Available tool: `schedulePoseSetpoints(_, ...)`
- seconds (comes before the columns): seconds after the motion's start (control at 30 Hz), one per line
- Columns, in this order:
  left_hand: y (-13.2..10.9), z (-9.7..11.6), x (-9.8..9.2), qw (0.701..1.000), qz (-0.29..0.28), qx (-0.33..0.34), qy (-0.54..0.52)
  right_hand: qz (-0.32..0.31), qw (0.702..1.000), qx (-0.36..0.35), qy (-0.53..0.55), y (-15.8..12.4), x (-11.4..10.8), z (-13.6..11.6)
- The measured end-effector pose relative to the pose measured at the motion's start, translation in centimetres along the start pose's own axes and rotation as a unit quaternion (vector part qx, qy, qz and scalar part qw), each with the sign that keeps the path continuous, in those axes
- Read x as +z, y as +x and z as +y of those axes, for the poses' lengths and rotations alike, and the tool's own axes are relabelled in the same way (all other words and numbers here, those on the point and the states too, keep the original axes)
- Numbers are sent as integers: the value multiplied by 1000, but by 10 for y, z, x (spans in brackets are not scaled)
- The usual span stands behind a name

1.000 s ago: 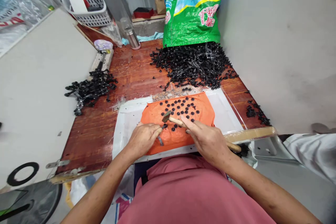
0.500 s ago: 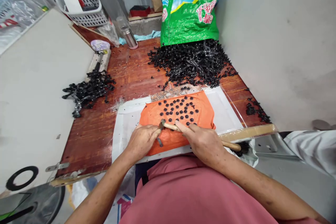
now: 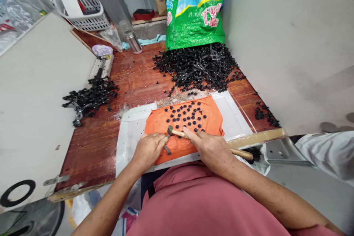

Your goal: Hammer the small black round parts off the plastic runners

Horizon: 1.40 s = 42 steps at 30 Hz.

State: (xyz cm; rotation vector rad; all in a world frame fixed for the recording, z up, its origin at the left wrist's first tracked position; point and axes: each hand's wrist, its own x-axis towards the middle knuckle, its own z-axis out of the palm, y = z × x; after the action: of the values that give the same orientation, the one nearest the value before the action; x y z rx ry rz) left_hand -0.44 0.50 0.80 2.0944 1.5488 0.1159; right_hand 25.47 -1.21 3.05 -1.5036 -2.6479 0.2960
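My right hand (image 3: 214, 151) is closed around the wooden handle of a small hammer (image 3: 179, 133). Its metal head is close to the fingertips of my left hand (image 3: 149, 149), which pinch a thin black strip (image 3: 167, 150). One end of the strip hangs below those fingers, and its upper part is partly hidden by them. Beneath both hands lies an orange cloth (image 3: 185, 147), with several round black button-like pieces (image 3: 189, 118) spread over its far half. I cannot tell whether the hammer touches the strip.
Beyond the cloth is a heap of small black parts (image 3: 199, 68), spilling from a green and blue bag (image 3: 195, 25). Another black pile (image 3: 94, 96) sits at left, near a steel flask (image 3: 134, 42) and white basket (image 3: 90, 20). Pale panels (image 3: 290, 51) flank the wooden table (image 3: 132, 77).
The whole view has shifted slightly, so the table appears a little further left. Both hands keep their grips on the strip and hammer; the hammer head has barely moved.
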Motion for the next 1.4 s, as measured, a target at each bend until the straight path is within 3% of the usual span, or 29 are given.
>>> schedulePoseSetpoints(0.07,-3,0,-4,999,9,-22,-35,38,996,2,86,-1,-1,6)
schedulePoseSetpoints(0.2,-15,0,-27,981,76,-91,-155,131,956,56,254,-8,-4,32)
schedulePoseSetpoints(0.33,-22,-4,-45,967,67,-52,-240,139,937,154,281,-26,2,65)
schedulePoseSetpoints(0.47,-17,-7,-37,954,49,-80,-285,138,920,230,287,-45,19,87)
schedulePoseSetpoints(0.57,-8,-5,-27,959,86,-110,-246,140,914,252,286,-52,30,95)
schedulePoseSetpoints(0.7,2,3,-21,978,124,-83,-149,126,914,274,271,-52,37,100)
schedulePoseSetpoints(1.07,12,4,-6,989,104,-89,-55,104,923,289,230,-49,30,93)
schedulePoseSetpoints(1.27,14,4,0,990,89,-109,21,108,926,277,232,-51,34,96)
schedulePoseSetpoints(1.4,15,5,4,988,99,-117,33,124,934,269,202,-50,24,90)
